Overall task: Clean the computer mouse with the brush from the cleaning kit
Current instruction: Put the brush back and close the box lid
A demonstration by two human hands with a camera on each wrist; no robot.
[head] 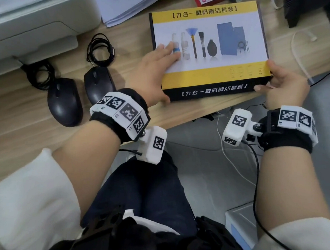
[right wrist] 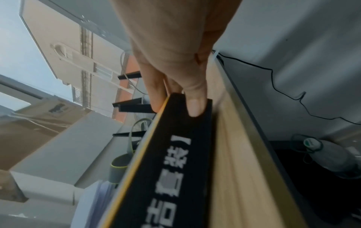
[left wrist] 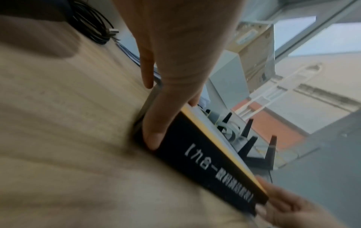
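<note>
I read this as the very start: the flat yellow, white and black cardboard cleaning-kit box (head: pixel 208 49) is closed, lying on the pale wood-grain desk (head: pixel 23 134), and no brush is out yet.

My left hand (head: pixel 154 71) lies over the near left corner of the box, its fingers (head: pixel 169 51) straight and close together on the printed lid, while the thumb, seen from the left wrist, presses the black front wall just under them. My right hand (head: pixel 282 82) pinches the near right corner: thumb on the black front wall, other fingers curled round the lid edge above it, as the right wrist view shows. I judge that I am about to lift the lid.

Two black plastic computer mice sit outside my left fingers, apart from the box: the nearer mouse (head: pixel 98 85) just beside my left wrist, the farther mouse (head: pixel 64 102) beyond it. Their coiled black cables (head: pixel 101 48) lie past them, by the pale grey printer (head: pixel 31 18).

Left to do: open the box, find the brush, grasp it, and sweep a mouse. I cannot tell which mouse is meant.
</note>
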